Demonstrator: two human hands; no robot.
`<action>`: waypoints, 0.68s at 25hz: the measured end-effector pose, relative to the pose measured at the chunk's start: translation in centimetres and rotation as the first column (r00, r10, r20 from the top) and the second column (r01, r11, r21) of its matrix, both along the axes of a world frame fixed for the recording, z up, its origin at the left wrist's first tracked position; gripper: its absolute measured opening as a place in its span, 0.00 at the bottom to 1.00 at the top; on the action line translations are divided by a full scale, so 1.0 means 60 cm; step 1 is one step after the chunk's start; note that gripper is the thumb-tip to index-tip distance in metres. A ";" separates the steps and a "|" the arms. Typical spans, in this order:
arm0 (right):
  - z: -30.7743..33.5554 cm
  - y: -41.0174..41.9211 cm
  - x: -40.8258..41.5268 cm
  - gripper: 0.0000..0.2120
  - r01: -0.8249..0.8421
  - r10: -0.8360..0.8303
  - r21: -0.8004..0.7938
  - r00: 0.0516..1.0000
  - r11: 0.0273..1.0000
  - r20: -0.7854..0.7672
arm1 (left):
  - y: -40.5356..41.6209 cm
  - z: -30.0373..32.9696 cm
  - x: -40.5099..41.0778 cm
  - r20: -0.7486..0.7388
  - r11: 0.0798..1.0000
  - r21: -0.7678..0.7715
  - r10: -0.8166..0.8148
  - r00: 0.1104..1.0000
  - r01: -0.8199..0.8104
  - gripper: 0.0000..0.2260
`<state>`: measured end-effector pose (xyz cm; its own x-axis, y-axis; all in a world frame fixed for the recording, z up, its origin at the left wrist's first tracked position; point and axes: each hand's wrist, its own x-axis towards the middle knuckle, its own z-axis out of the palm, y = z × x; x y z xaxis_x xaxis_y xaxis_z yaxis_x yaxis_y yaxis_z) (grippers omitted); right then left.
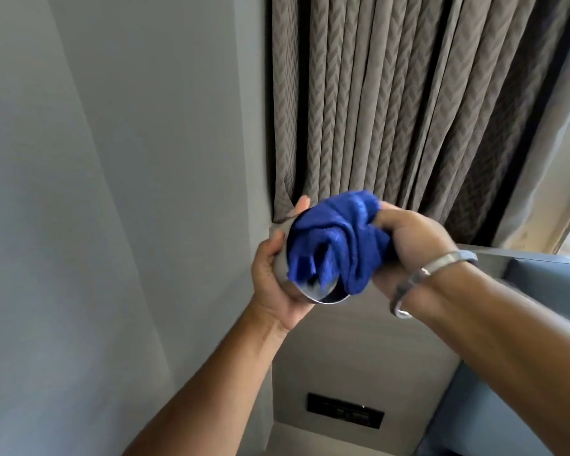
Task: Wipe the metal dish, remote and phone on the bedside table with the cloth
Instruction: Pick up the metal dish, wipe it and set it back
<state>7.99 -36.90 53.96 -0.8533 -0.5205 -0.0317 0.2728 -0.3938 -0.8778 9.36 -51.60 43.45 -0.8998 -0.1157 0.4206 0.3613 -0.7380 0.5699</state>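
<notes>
I hold the round metal dish (323, 296) up in the air in front of me, tilted so its opening faces right. My left hand (272, 274) grips it from behind and below. A bunched blue cloth (338, 238) is pressed into the dish and covers most of it. My right hand (408, 241) clutches the cloth from the right; a metal bangle sits on that wrist. The remote, the phone and the bedside table top are out of view.
A grey patterned curtain (408, 103) hangs behind my hands. A plain grey wall (112, 159) fills the left. A black socket panel (344, 413) sits low on the wall below. A blue padded headboard (540, 324) edges in at the right.
</notes>
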 end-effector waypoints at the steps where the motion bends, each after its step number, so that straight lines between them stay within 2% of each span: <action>1: -0.002 0.012 -0.003 0.17 0.038 -0.039 -0.005 0.992 0.999 -0.124 | -0.020 -0.010 -0.001 0.029 0.999 0.051 0.000 1.000 -0.002 0.37; 4: 0.000 0.059 -0.014 0.14 0.020 -0.002 0.045 0.933 0.999 -0.360 | -0.065 -0.037 0.004 0.084 0.983 0.177 -0.066 0.994 0.051 0.38; 6: -0.008 0.079 -0.021 0.14 0.003 0.015 0.042 0.901 0.999 -0.433 | -0.077 -0.050 0.009 0.022 0.969 0.212 -0.135 0.991 0.127 0.37; 9: -0.023 0.079 -0.023 0.14 0.010 0.047 0.104 0.842 0.995 -0.538 | -0.077 -0.063 0.019 -0.009 0.954 0.235 -0.189 0.982 0.186 0.41; 13: -0.036 0.065 -0.013 0.14 0.062 0.100 0.203 0.711 0.977 -0.696 | -0.069 -0.075 0.026 -0.040 0.948 0.212 -0.234 0.971 0.237 0.47; 17: -0.046 0.065 -0.010 0.12 0.147 0.073 0.223 0.658 0.964 -0.749 | -0.076 -0.079 0.036 -0.116 0.958 0.138 -0.238 0.964 0.253 0.51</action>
